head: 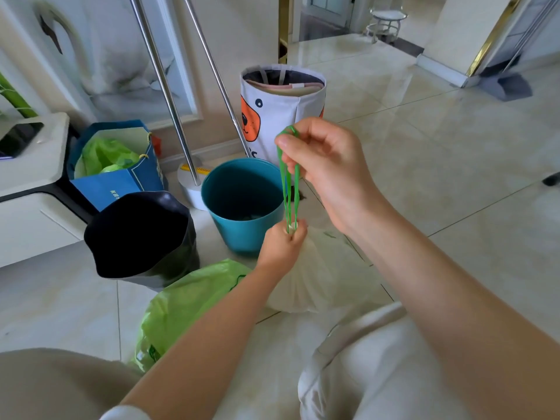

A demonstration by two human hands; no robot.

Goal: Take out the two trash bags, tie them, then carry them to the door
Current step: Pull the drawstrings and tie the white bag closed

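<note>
A person crouches over a pale, translucent white plastic trash bag [318, 277] resting on the glossy tiled floor [454, 165]. The left hand [283, 242] is clenched around the bag's gathered neck, likely to keep the mouth closed. Directly above it, the right hand [325, 160] pinches the thin green drawstring loops [289, 180] between thumb and fingers [291, 145], stretching them taut, seemingly ready for knotting. Below and left of the left hand lies a light green plastic bag [181, 310], not yet tied. Behind the hands stands an empty-looking round teal bin [242, 207].
</note>
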